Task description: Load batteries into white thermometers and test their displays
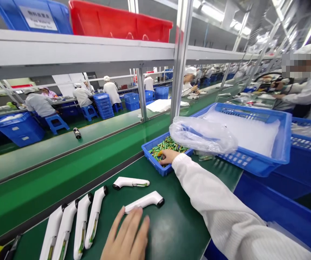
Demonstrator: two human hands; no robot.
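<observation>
My left hand (128,236) lies flat on the green table with fingers stretched out, fingertips touching a white handheld thermometer (144,200). Another white thermometer (130,183) lies just beyond it. My right hand (167,156), in a white sleeve, reaches into a small blue tray (151,159) of green batteries (169,145), fingers curled down among them. What they grip is hidden. Several more white thermometers (75,224) lie in a row at the lower left.
A large blue crate (255,159) lined with white foam sits right of the tray, a clear plastic bag (202,135) draped over its edge. A green conveyor belt (63,169) runs left. A co-worker in white (309,90) stands at right; other workers sit beyond.
</observation>
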